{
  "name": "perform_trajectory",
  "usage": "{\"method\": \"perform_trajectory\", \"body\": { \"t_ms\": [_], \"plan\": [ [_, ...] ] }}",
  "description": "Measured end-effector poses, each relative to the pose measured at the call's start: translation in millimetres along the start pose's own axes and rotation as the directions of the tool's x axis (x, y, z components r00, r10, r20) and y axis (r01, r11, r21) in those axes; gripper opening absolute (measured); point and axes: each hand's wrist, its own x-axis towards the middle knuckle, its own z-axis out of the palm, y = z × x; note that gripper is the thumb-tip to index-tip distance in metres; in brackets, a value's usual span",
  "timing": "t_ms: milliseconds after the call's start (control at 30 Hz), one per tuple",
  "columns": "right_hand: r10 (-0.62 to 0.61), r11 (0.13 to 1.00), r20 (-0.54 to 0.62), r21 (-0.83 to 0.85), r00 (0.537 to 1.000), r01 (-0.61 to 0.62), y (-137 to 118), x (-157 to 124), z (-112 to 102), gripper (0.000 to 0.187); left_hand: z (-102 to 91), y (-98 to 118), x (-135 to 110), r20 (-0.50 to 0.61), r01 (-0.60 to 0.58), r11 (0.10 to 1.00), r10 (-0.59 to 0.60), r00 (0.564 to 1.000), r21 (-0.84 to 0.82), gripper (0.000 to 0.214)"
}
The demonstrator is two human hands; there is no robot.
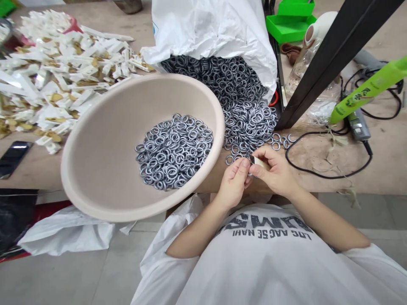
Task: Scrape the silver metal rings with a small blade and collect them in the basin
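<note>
My right hand point(277, 173) is closed around a small cream-coloured piece with a dark end point(261, 162); its kind does not show. Fingertip to fingertip with it, my left hand point(234, 183) is pinched at the dark end, and whatever its fingers hold is hidden. Just beyond both hands lies a loose pile of grey metal rings point(249, 127), spilling from a white sack point(210, 29). To the left, a large beige basin point(92, 165) holds a heap of similar rings point(173, 152).
White plastic parts with tan pieces point(63, 80) are heaped at the left, near a phone point(14, 159). A black metal post point(330, 63) slants up at the right. Beyond it are a green tube point(370, 91), a black cable point(330, 176) and green trays point(291, 29).
</note>
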Motion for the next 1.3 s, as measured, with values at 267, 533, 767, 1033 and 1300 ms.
{"method": "perform_trajectory", "body": {
  "t_ms": [267, 533, 767, 1033, 1300],
  "plan": [
    [0.164, 0.842, -0.184, -0.485, 0.969, -0.235, 25.7, 15.8, -35.6, 0.036, -7.3, 6.2, -6.6, 0.065, 0.069, 0.997, -0.068, 0.996, -0.020, 0.039],
    [0.114, 0.413, -0.183, -0.885, 0.977, -0.214, 41.4, 11.3, -64.0, 0.025, -13.2, 9.5, 5.4, -0.082, 0.080, 0.995, -0.085, 0.993, -0.063, 0.037],
    [0.226, 0.973, 0.198, -0.098, 0.954, -0.210, 3.4, 3.7, -41.8, 0.037, -5.0, 20.4, 5.1, -0.036, -0.178, 0.886, 0.214, 0.976, 0.429, 0.020],
    [0.255, 0.960, 0.049, 0.104, 0.966, -0.259, -4.7, -5.1, -10.8, 0.039, -5.1, 22.5, 6.4, 0.040, -0.241, 0.763, 0.273, 0.961, 0.600, 0.024],
    [0.047, 0.996, -0.060, -0.072, 0.997, -0.052, -1.0, 3.7, -8.5, 0.036, 11.6, 9.7, 1.2, 0.032, 0.080, 0.997, -0.079, 0.996, -0.018, 0.043]
  ]
}}
